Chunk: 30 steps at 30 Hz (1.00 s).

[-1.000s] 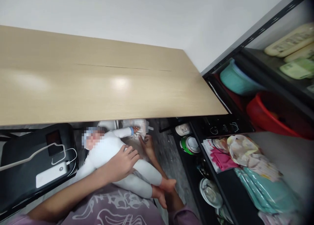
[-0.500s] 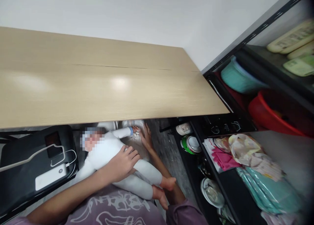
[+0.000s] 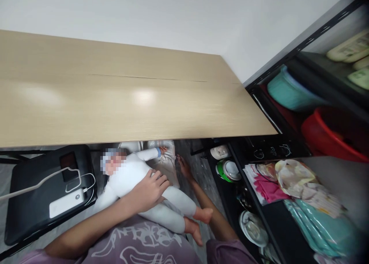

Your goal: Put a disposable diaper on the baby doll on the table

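Note:
A baby doll (image 3: pixel 129 175) in a white suit and a light blue cap lies across my lap, its head to the left and its bare feet to the right. My left hand (image 3: pixel 151 189) is wrapped over the doll's hip with fingers curved, holding it against me. Beyond the doll, my right hand (image 3: pixel 185 167) reaches down near the floor with its fingers stretched out and nothing seen in them. Just left of those fingers, by the doll's blue-cuffed hand, is a crumpled whitish thing (image 3: pixel 167 163), its kind unclear.
A wooden tabletop (image 3: pixel 129 110) spans above the doll. On the left, a black seat (image 3: pixel 31 195) carries a white power bank (image 3: pixel 66 203) with cables. A dark shelf to the right holds a teal basin (image 3: pixel 291 89), a red basin (image 3: pixel 331 133), pink cloth (image 3: pixel 269 187) and teal packets (image 3: pixel 319 225).
My right hand has drawn right, away from the whitish thing and the doll's hand. My left hand stays on the doll. The whole view has shifted slightly.

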{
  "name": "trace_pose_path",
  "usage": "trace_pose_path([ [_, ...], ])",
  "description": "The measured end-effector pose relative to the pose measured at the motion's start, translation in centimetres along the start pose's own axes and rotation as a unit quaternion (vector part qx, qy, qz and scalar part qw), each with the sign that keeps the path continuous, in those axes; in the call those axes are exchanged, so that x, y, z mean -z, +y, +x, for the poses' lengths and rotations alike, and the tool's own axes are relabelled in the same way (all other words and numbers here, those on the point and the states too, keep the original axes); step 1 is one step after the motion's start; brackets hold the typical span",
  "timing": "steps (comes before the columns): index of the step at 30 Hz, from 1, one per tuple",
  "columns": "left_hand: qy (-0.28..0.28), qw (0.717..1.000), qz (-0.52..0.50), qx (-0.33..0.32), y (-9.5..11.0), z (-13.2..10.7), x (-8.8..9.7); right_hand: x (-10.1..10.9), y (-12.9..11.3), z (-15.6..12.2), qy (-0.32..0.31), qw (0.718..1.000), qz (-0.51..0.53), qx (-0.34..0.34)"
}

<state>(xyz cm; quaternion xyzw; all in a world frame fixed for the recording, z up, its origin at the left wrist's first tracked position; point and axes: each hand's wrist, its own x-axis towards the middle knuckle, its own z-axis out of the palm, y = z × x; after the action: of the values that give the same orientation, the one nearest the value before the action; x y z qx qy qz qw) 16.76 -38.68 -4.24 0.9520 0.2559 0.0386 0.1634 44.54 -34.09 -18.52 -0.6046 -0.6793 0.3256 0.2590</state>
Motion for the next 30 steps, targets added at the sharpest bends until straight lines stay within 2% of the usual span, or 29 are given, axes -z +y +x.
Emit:
trace_pose_path([
  [3, 0.001, 1.0, -0.007, -0.006, -0.1, -0.3, 0.2, 1.4, -0.4, -0.4, 0.072, 0.997, 0.012, -0.03],
  [5, 0.007, 1.0, -0.02, -0.015, -0.2, -0.5, 0.1, 2.1, -2.6, 0.1, 0.063, 0.998, 0.028, 0.008],
  [7, 0.017, 0.999, -0.042, -0.026, -0.3, -0.6, 0.0, 2.3, -6.0, 1.2, -0.011, 0.993, 0.034, 0.11],
  [9, 0.024, 0.997, -0.059, -0.033, -0.4, -0.7, -0.3, 1.6, -9.7, 3.0, -0.123, 0.967, -0.001, 0.224],
  [10, 0.024, 0.997, -0.065, -0.035, -0.5, -0.6, -0.3, 1.0, -11.3, 4.1, -0.174, 0.952, -0.029, 0.251],
  [12, 0.021, 0.996, -0.075, -0.033, -0.6, -0.7, -0.4, -0.7, -13.6, 6.6, -0.245, 0.937, -0.087, 0.234],
  [15, 0.028, 0.992, -0.123, -0.014, -0.6, -1.8, 0.1, -3.0, -14.9, 10.5, -0.313, 0.92, -0.122, 0.199],
  [18, 0.063, 0.982, -0.178, 0.015, -0.7, -5.2, 0.4, -3.9, -15.5, 13.0, -0.372, 0.898, -0.132, 0.195],
  [20, 0.134, 0.968, -0.191, 0.094, -1.1, -9.0, -0.4, -3.8, -16.2, 13.4, -0.388, 0.886, -0.139, 0.21],
  [21, 0.184, 0.95, -0.191, 0.165, -1.3, -11.2, -1.2, -3.6, -16.6, 13.3, -0.386, 0.884, -0.145, 0.22],
  [22, 0.234, 0.92, -0.186, 0.253, -1.7, -13.4, -2.1, -3.4, -17.0, 13.0, -0.38, 0.883, -0.151, 0.23],
  [23, 0.255, 0.884, -0.184, 0.345, -2.0, -15.5, -3.1, -3.2, -17.5, 12.7, -0.374, 0.882, -0.157, 0.238],
  [24, 0.25, 0.847, -0.193, 0.427, -2.4, -17.3, -4.2, -3.1, -17.9, 12.3, -0.371, 0.881, -0.164, 0.242],
  [25, 0.222, 0.813, -0.219, 0.491, -2.8, -18.9, -5.1, -3.0, -18.4, 12.1, -0.37, 0.88, -0.171, 0.243],
  [27, 0.146, 0.765, -0.301, 0.55, -3.2, -21.0, -6.6, -2.9, -19.4, 11.6, -0.368, 0.878, -0.19, 0.24],
  [28, 0.115, 0.755, -0.33, 0.555, -3.1, -21.5, -7.1, -2.8, -19.9, 11.4, -0.368, 0.877, -0.201, 0.236],
  [30, 0.099, 0.76, -0.337, 0.547, -2.3, -22.2, -7.5, -2.1, -21.1, 10.6, -0.354, 0.88, -0.221, 0.229],
])
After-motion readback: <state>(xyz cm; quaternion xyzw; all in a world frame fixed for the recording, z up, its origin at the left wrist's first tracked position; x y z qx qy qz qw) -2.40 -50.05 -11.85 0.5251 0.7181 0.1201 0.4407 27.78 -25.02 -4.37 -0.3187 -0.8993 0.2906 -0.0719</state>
